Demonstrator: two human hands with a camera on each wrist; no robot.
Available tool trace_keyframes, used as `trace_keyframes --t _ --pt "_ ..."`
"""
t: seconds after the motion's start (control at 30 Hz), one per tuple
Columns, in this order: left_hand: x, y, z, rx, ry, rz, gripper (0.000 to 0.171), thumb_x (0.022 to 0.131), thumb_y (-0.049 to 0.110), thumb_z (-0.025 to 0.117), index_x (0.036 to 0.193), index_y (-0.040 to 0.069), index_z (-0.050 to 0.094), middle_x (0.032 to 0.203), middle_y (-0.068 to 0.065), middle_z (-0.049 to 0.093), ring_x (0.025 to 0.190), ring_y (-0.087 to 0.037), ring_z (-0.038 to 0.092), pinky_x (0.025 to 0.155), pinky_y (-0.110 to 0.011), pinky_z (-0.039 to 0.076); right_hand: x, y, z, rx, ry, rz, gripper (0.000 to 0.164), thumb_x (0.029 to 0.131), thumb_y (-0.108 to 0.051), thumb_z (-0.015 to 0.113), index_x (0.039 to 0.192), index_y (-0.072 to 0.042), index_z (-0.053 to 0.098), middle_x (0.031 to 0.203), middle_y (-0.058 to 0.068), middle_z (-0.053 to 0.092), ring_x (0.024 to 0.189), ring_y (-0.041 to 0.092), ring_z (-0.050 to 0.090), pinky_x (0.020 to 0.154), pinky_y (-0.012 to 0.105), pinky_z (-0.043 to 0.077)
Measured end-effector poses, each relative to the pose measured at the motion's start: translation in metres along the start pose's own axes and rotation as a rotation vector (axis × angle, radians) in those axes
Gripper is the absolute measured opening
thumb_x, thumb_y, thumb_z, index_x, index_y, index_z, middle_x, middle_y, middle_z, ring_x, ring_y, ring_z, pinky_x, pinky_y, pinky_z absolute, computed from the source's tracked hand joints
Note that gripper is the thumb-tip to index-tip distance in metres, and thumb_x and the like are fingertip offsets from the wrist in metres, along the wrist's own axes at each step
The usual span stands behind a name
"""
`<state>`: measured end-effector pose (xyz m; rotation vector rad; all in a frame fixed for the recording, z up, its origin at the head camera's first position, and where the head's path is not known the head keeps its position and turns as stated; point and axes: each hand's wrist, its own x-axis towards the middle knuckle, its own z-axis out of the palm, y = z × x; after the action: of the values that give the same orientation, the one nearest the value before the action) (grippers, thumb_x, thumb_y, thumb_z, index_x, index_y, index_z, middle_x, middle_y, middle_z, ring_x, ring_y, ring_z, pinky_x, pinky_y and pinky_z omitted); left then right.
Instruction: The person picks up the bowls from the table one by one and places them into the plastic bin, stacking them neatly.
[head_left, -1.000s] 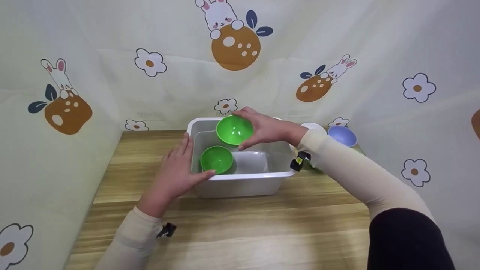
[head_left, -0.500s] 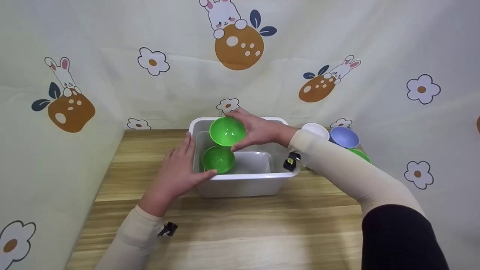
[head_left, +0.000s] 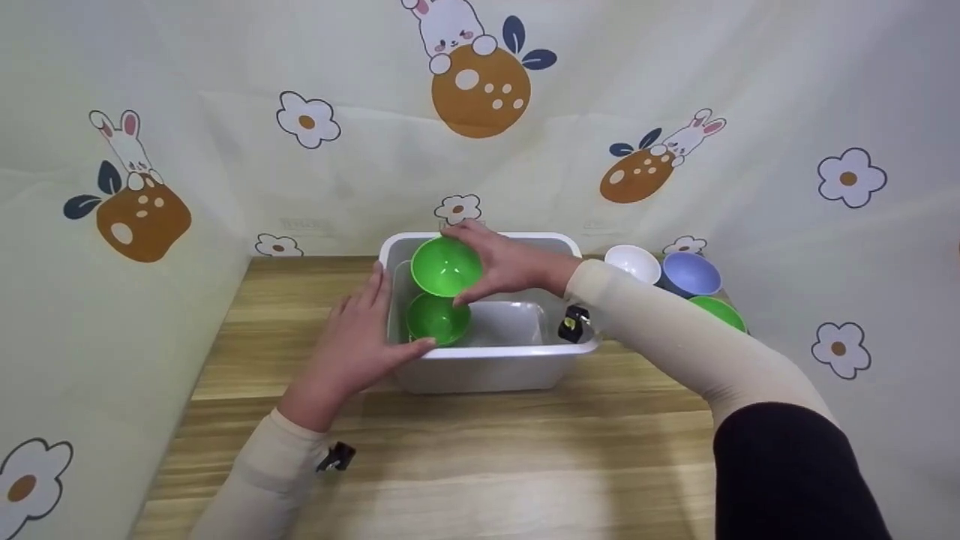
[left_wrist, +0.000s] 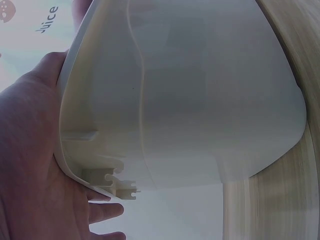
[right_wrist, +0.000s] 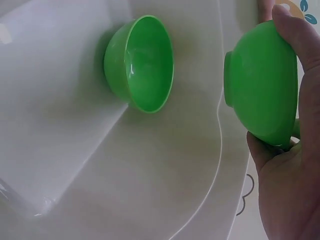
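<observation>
My right hand [head_left: 514, 264] grips a green bowl [head_left: 442, 268] by its rim, thumb on the near side and fingers on the far side. This bowl is tilted, above the left part of a white plastic bin [head_left: 510, 351]. Lower down, inside the bin, a second green bowl [head_left: 435, 321] lies near the left wall; the right wrist view shows it apart from the held bowl [right_wrist: 265, 82]. With fingers and thumb extended, my left hand [head_left: 349, 349] rests on the bin's left rim and near-left corner. Only the bin's outer wall [left_wrist: 200, 85] faces the left wrist camera.
Right of the bin stand a white bowl [head_left: 634, 262], a blue bowl [head_left: 690, 274] and a green bowl [head_left: 718, 311], partly behind my right sleeve. The wooden table [head_left: 465, 465] meets a printed curtain [head_left: 360, 180] at the back and sides.
My right hand has moved left with the held green bowl, bringing it over the bowl in the bin. The bowls at right have come further into view. The left hand stays on the rim.
</observation>
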<state>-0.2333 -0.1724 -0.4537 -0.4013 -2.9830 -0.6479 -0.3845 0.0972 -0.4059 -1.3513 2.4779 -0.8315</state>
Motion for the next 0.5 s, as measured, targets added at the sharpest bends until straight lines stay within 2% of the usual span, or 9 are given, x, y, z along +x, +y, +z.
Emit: trace_keyframes --t 0.17,0.33,0.5 --pt "0.0 0.0 0.0 0.013 0.004 0.0 0.14 0.086 0.099 0.051 0.174 -0.004 0.016 0.184 -0.021 0.007 0.168 -0.042 0.016 0.132 -0.069 0.017 0.004 0.003 0.004 -0.007 0.022 -0.008 0.119 0.078 -0.045 0.101 0.17 -0.007 0.037 0.157 0.011 0.045 0.137 0.023 0.055 0.116 0.04 0.05" --pt "0.0 -0.001 0.0 0.008 0.0 -0.001 0.139 0.088 0.097 0.054 0.174 -0.005 0.015 0.184 -0.021 0.006 0.168 -0.042 0.017 0.13 -0.072 0.019 0.007 0.007 0.009 -0.008 0.014 -0.038 0.118 0.079 -0.042 0.099 0.169 -0.002 0.036 0.155 0.014 0.044 0.135 0.025 0.054 0.116 0.041 0.05" --pt "-0.001 -0.001 0.001 0.011 -0.007 0.0 0.14 0.087 0.098 0.052 0.174 -0.004 0.013 0.184 -0.019 0.003 0.169 -0.04 0.012 0.132 -0.07 0.017 0.009 0.008 0.013 -0.006 0.002 -0.042 0.12 0.078 -0.037 0.1 0.17 -0.001 0.032 0.158 0.017 0.04 0.135 0.028 0.054 0.116 0.043 0.05"
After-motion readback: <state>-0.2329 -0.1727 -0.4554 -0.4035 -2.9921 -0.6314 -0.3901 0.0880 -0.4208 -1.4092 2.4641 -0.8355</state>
